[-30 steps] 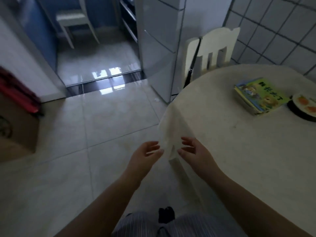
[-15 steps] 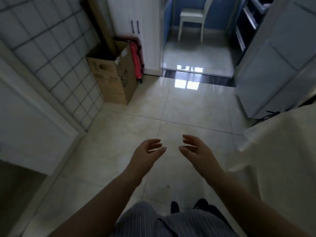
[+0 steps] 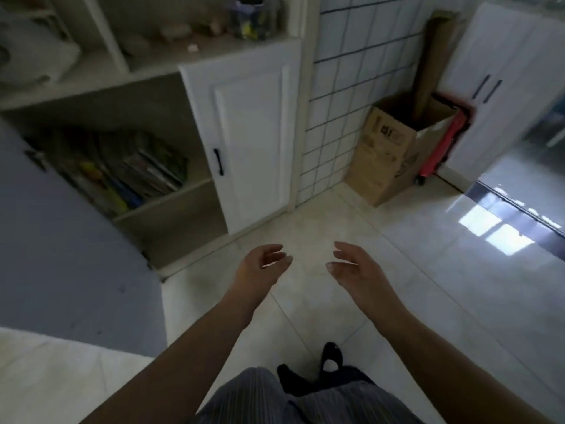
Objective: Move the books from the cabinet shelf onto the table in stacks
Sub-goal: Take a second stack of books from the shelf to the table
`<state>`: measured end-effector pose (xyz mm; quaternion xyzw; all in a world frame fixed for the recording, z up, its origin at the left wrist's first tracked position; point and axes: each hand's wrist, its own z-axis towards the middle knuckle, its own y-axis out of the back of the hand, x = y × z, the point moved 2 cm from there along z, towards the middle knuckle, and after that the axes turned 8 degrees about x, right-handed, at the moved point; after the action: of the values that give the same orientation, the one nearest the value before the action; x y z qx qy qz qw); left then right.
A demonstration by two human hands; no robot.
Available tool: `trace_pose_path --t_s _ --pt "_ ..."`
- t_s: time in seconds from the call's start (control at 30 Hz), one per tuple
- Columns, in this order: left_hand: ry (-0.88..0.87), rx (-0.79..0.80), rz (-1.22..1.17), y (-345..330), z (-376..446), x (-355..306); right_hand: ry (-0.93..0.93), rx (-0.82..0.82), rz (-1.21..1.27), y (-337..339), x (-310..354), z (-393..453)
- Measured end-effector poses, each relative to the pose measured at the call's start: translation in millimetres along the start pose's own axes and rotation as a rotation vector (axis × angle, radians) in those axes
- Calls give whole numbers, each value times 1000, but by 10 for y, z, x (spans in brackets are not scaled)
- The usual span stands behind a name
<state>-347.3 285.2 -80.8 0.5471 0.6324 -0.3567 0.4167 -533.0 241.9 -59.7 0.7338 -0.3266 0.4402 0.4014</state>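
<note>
A row of leaning books [image 3: 137,175] stands on the upper shelf of the open white cabinet [image 3: 171,194] at the left. The shelf below them holds nothing I can see. My left hand [image 3: 263,264] and my right hand [image 3: 351,267] hang empty over the tiled floor, fingers apart, palms turned toward each other, well short of the cabinet. The table and its book stack are out of view.
The cabinet's open door [image 3: 61,240] swings out at the left; its closed right door [image 3: 250,139] has a black handle. A cardboard box [image 3: 397,151] and a red item [image 3: 440,148] stand by the tiled wall. Glossy floor [image 3: 458,270] stretches right.
My view has swung left from the table, past the doorway, to the cabinet. Both hands stay empty in front of me, now slightly farther apart.
</note>
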Motion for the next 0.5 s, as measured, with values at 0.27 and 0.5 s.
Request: trace_pose_path --t_s 0.27,0.5 --pt "31 -294 -189 948 325 40 71 258 -65 -626 534 1132" --pt "63 -526 -338 1698 1180 -215 104 439 -73 -1029 928 2542"
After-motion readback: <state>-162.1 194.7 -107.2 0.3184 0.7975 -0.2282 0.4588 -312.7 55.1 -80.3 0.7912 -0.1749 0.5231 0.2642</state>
